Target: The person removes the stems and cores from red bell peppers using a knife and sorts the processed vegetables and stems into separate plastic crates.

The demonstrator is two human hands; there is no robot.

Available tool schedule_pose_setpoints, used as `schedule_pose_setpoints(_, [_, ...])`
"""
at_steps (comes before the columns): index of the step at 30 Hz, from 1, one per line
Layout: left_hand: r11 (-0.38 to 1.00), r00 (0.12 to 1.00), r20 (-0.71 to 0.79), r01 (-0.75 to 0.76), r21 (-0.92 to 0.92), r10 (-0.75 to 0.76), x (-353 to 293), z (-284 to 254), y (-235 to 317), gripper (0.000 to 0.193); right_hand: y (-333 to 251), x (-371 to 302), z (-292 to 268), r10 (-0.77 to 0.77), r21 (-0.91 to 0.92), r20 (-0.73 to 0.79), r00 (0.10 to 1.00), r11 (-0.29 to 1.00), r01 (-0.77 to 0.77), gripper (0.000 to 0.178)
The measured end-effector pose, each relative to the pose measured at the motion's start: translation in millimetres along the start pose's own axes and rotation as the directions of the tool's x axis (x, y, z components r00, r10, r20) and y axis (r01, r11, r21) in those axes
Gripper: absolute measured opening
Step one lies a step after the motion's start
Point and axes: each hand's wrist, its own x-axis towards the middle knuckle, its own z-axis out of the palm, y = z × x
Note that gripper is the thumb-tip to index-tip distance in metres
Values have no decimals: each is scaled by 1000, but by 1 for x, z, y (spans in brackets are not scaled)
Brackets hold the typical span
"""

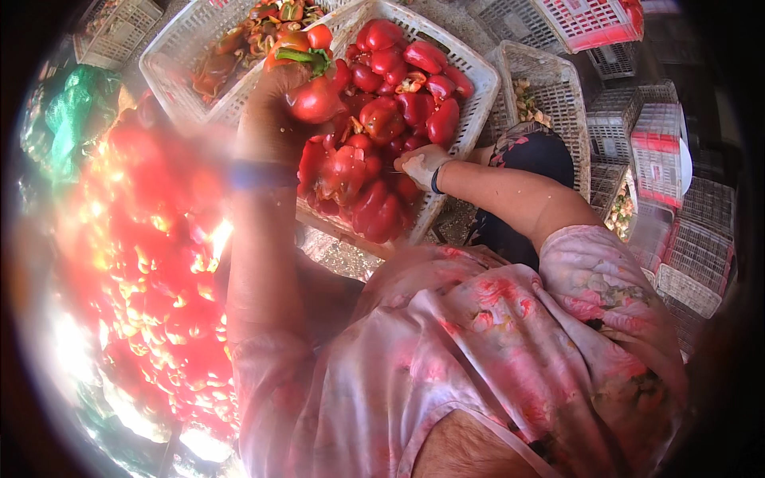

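My left hand [273, 95], with a blue band on the wrist, is closed on a red bell pepper [316, 100] with a green stem, above the left side of a white plastic crate [483, 107]. Many red bell peppers [381, 119] fill this crate, some of them cut open. Over its right edge, my right hand [422, 166] in a whitish glove has its fingers closed, pointing left. Something thin seems to show at its fingertips, too small to name.
A second white crate [171, 60] with pepper cores and scraps stands behind to the left. At my left lies a big heap of red peppers [159, 303], beside green netting [76, 115]. Another crate [570, 95] holds scraps; stacked crates [657, 151] line the right.
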Motion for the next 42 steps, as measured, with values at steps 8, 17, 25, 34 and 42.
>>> schedule_pose_setpoints(8, [955,992,123,63,-290,-28,25,-11,-33,61,-52,-25,-92,-95,-239,214,972,960,147,29])
schedule_pose_setpoints(17, [993,993,105,-68,102,57,48,14,-90,86,-126,-96,-139,-211,548,-382,900,732,404,44])
schedule_pose_setpoints(25, [929,940,332,187,-320,-75,22,18,-82,60,-142,-111,-151,-428,107,-564,706,810,577,61])
schedule_pose_setpoints(34, [952,943,239,269,-147,-230,24,20,-86,56,-135,-84,-137,-317,-2,-599,735,919,395,64])
schedule_pose_setpoints(42, [980,956,222,197,-6,-191,19,29,-76,55,-135,-92,-136,-228,389,-464,856,816,428,59])
